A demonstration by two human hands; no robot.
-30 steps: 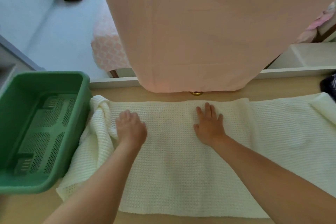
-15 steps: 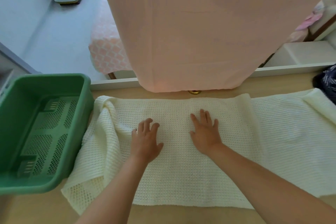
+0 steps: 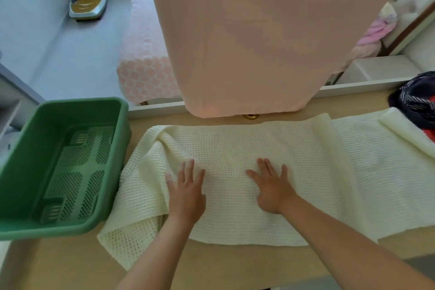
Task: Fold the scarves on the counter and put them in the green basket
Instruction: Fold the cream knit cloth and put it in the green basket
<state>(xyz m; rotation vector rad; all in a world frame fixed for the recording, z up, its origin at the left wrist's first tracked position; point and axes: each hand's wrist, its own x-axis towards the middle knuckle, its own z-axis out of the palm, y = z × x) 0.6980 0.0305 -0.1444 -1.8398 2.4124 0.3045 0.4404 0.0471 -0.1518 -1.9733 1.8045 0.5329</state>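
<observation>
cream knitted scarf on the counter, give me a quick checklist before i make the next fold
1. Left hand and right hand flat on the cream open-knit scarf: ok.
2. Scarf lying smooth: not ok, its left end is bunched beside the green perforated plastic basket.
3. Basket has room: ok, nothing in it.
4. Scarf's right end free of the dark striped scarf: cannot tell, the frame edge cuts it off.
5. Near edge on the light wooden counter: ok.

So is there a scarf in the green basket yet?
No, the green basket shows only its bare perforated floor; the cream scarf lies on the counter.
</observation>
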